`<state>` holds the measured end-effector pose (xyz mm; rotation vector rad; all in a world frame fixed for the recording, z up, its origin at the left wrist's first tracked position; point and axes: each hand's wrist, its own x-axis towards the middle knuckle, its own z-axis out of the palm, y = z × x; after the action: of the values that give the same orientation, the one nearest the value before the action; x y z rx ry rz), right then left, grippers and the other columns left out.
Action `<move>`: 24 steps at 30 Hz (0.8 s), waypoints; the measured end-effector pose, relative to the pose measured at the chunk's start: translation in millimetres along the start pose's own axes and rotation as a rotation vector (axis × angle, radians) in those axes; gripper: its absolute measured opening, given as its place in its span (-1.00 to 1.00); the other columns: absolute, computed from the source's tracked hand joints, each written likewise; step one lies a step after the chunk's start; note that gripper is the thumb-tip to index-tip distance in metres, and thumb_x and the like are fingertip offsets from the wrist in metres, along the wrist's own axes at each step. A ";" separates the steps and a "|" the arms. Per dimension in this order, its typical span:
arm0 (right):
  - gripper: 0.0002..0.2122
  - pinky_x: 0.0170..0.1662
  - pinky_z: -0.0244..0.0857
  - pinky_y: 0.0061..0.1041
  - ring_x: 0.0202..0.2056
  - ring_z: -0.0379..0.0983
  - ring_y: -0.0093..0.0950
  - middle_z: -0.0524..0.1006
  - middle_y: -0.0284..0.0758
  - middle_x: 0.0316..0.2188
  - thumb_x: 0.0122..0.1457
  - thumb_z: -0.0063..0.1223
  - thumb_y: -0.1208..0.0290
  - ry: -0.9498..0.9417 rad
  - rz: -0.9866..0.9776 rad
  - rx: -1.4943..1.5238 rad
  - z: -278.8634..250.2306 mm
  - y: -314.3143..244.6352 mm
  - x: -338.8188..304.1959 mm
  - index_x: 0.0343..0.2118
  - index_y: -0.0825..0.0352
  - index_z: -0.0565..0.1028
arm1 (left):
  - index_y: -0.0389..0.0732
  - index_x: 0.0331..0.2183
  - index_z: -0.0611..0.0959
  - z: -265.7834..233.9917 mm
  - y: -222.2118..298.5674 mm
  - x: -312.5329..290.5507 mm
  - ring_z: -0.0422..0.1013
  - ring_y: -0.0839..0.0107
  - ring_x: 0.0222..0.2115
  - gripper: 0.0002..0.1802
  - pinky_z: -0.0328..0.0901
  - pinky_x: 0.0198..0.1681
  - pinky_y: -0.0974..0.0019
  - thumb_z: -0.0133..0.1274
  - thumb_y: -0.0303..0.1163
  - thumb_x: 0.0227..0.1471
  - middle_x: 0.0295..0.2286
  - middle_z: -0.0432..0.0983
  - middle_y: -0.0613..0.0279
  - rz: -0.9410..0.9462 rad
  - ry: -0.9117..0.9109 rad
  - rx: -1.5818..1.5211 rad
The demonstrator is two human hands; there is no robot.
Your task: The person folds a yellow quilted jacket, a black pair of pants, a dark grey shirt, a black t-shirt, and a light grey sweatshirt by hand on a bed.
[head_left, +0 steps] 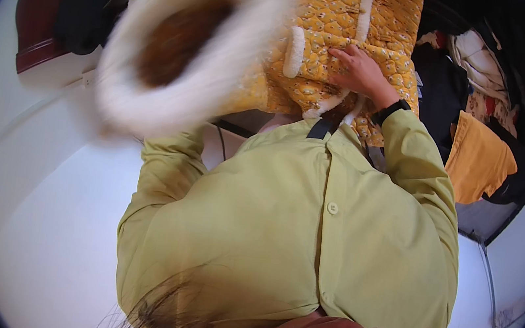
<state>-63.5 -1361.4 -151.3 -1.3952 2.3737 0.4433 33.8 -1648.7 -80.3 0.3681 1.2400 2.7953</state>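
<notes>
A yellow quilted jacket with a small printed pattern and white fleece trim spreads in front of my chest at the top. My right hand, a black band at its wrist, lies on the jacket with fingers stretched out, just beside a fleece-edged pocket opening. At the upper left a thick white fleece-trimmed sleeve end is raised toward me, smeared by motion, its dark brownish opening facing me. My left forearm runs up behind this sleeve end, which hides my left hand.
At the right, dark clothes, a white cloth and an orange-yellow cloth lie heaped together. A dark red wooden piece stands at the upper left by a pale wall or floor.
</notes>
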 end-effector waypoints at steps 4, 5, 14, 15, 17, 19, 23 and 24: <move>-0.42 -0.11 0.20 -0.44 -0.18 0.30 -0.39 0.34 -0.17 -0.20 0.02 -0.26 -0.06 -0.278 0.292 -1.444 -51.3 19.3 -32.7 -0.11 0.44 0.28 | -0.21 -0.32 0.50 55.7 -76.9 74.1 0.38 0.50 -0.39 -0.78 0.26 -0.30 0.51 0.00 -0.48 -0.13 -0.39 0.46 0.27 -0.348 -0.006 0.711; -0.40 -0.11 0.20 -0.44 -0.17 0.30 -0.40 0.34 -0.16 -0.19 0.04 -0.29 -0.07 -0.376 0.355 -1.630 -40.4 25.9 -44.7 -0.11 0.47 0.27 | -0.18 -0.32 0.51 55.7 -113.5 82.0 0.37 0.49 -0.38 -0.79 0.26 -0.32 0.45 0.00 -0.46 -0.12 -0.40 0.45 0.27 -0.405 -0.069 0.813; -0.57 -0.25 0.25 -0.64 -0.30 0.34 -0.60 0.39 -0.36 -0.25 0.03 -0.07 0.42 -0.063 -1.082 -3.825 126.7 115.4 -128.7 0.01 0.30 0.19 | -0.14 -0.36 0.50 25.5 -201.0 44.5 0.32 0.23 -0.33 -0.78 0.22 -0.25 0.25 0.07 -0.39 -0.19 -0.39 0.41 0.23 -0.088 -0.234 1.505; -0.57 -0.25 0.25 -0.64 -0.30 0.34 -0.60 0.39 -0.36 -0.25 0.03 -0.07 0.42 -0.069 -1.080 -3.824 121.7 112.5 -137.7 0.01 0.30 0.19 | -0.16 -0.37 0.50 28.7 -189.0 43.0 0.32 0.23 -0.34 -0.78 0.22 -0.26 0.26 0.08 -0.41 -0.19 -0.40 0.41 0.20 0.021 -0.092 1.481; -0.52 -0.25 0.22 -0.63 -0.29 0.31 -0.63 0.39 -0.34 -0.25 0.01 -0.01 0.34 -0.200 -1.600 -3.645 107.7 104.2 -153.7 0.02 0.26 0.19 | -0.20 -0.36 0.50 30.6 -160.9 29.4 0.31 0.25 -0.33 -0.76 0.21 -0.25 0.29 0.08 -0.40 -0.19 -0.39 0.39 0.18 0.144 0.158 1.447; -0.42 -0.08 0.14 -0.50 -0.11 0.25 -0.47 0.32 -0.19 -0.15 -0.05 0.07 0.20 -0.467 -1.844 -3.741 103.3 92.2 -157.4 0.05 0.26 0.16 | -0.22 -0.32 0.47 21.7 -131.0 -0.9 0.30 0.31 -0.30 -0.69 0.21 -0.25 0.34 0.10 -0.38 -0.21 -0.34 0.38 0.17 0.079 0.446 1.404; -0.25 0.01 0.06 -0.45 0.00 0.17 -0.31 0.22 -0.01 -0.05 -0.16 0.16 0.08 -0.955 -2.020 -3.943 90.1 62.9 -129.1 0.06 0.35 0.10 | -0.23 -0.17 0.37 -36.6 -120.3 -107.0 0.28 0.38 -0.28 -0.47 0.20 -0.24 0.39 0.15 -0.35 -0.26 -0.29 0.34 0.19 -0.138 0.918 1.257; -0.21 -0.01 0.08 -0.46 -0.02 0.19 -0.30 0.23 0.01 -0.06 -0.20 0.17 0.03 -1.026 -2.169 -3.952 93.0 60.9 -117.7 0.06 0.37 0.10 | -0.23 -0.13 0.33 -47.2 -120.8 -129.8 0.27 0.39 -0.26 -0.40 0.21 -0.23 0.39 0.16 -0.36 -0.27 -0.28 0.33 0.21 -0.364 0.847 1.062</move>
<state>-50.7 -1201.9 -175.8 0.1173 2.3661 -1.2136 143.4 -1621.0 -224.9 -1.0133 2.5198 1.7309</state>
